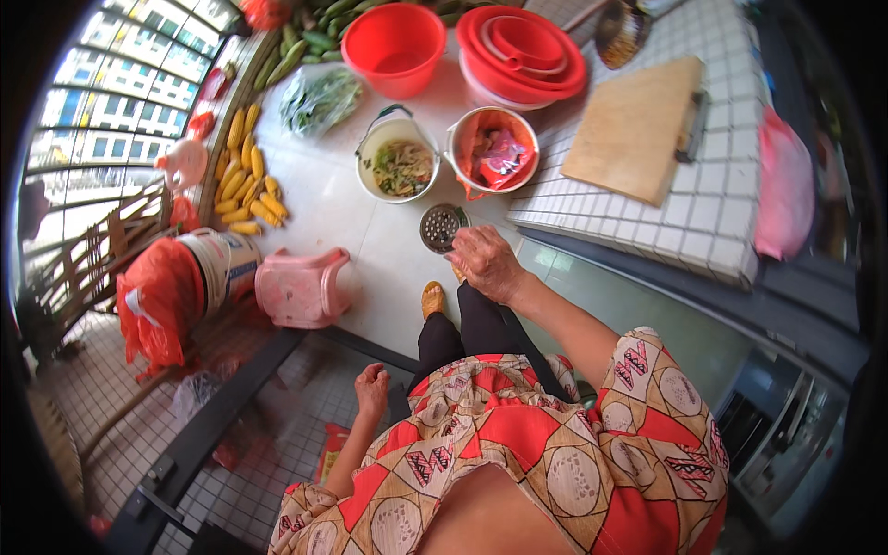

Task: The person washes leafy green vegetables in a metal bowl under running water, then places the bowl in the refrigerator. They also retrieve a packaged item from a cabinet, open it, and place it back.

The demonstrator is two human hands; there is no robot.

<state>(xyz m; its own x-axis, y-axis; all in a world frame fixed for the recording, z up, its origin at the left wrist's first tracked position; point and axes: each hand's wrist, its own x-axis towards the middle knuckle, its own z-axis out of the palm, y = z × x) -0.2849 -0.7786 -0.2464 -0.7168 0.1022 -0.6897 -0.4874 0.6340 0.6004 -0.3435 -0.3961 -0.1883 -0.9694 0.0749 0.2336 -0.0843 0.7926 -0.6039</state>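
Pale glossy floor [324, 208], smooth tiles, lit from barred windows [120, 102] at left. White small-tiled table [712, 213] to the right, edges bent by the lens, carrying a bare wooden cutting board [638, 125] and a pink plastic bag [784, 185]. On the floor: round metal strainer [440, 228], perforated, dull grey, just beside the right hand [487, 262], whose curled fingers reach its near rim; contact hard to tell. Left hand [373, 387] loosely clenched, holding nothing, low by the patterned red and cream dress [518, 453]. Behind the strainer, white bucket [398, 162] of vegetable scraps touching a red-lined bucket [492, 148]. Farther back, red plastic basin [395, 46] and stacked red bowls [523, 51]. Yellow corn cobs [248, 176] in a loose row at left; pink plastic stool [301, 287] tipped on its side nearby.
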